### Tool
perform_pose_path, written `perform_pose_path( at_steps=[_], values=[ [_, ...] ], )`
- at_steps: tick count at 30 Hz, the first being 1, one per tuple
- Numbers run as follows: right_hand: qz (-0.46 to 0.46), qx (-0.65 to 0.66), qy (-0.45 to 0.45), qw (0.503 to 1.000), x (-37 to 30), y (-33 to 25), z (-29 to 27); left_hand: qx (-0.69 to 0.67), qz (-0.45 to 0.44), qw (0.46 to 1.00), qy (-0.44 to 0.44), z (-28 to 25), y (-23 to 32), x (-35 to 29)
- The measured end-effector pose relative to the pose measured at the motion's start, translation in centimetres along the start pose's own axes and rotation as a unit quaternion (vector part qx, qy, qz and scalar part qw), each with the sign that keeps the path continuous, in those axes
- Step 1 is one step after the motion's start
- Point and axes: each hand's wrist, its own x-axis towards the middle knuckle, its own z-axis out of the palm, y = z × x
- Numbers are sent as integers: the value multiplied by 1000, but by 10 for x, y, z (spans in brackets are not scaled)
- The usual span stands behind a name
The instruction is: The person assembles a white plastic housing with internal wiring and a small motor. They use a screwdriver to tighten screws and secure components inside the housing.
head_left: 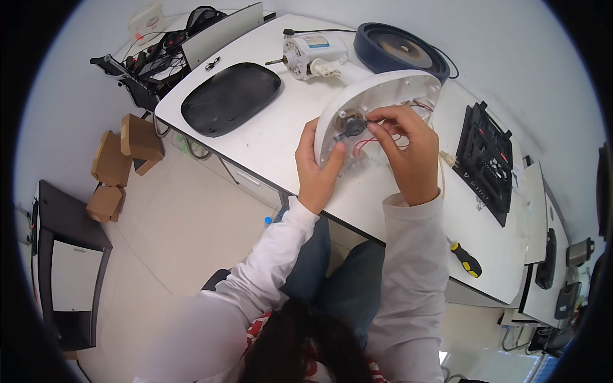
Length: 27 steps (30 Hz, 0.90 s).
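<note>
Left hand (316,167) has the curved white plastic housing (382,89) by its rim, with the shell rising up and away from that grip, hollow side toward the right hand (412,153). I'd guess it's light and pretty stiff, maybe slick on the smooth outside, so the rim's the spot to grab. Dark grey plastic part (355,128) between the two hands looks small and hard; I'd hold it by the body and go easy on the red wires (364,147) beside the right thumb, since they look thin, floppy and easy to yank. As for grip: left thumb is inside the shell, fingers curled behind the wall, so it's wrapped on the edge, not spread. Right thumb and index are pinching the grey part's right end, other fingers loosely bent. Past the hands on the table (281,127) sits a white motor (313,56); a yellow-and-black screwdriver (466,260) lies to the right hand's near right. Can't tell if the shell touches the table too.
</note>
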Motion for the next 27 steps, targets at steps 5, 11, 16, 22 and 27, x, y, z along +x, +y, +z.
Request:
perform_pose_path(
  at_steps=[5,11,16,22,27],
  values=[
    [-52,-30,-54,997,9,6,-7,37,13,999,8,3,3,0],
    [-90,-28,-73,993,19,12,-9,40,9,999,24,7,3,-1],
    [-123,-77,-51,988,20,10,-9,56,6,998,29,8,7,1],
    [26,45,-7,999,14,9,-4,53,-20,997,47,8,8,-2],
    [118,133,9,984,6,13,1,66,-2,997,48,11,6,-1]
  ],
)
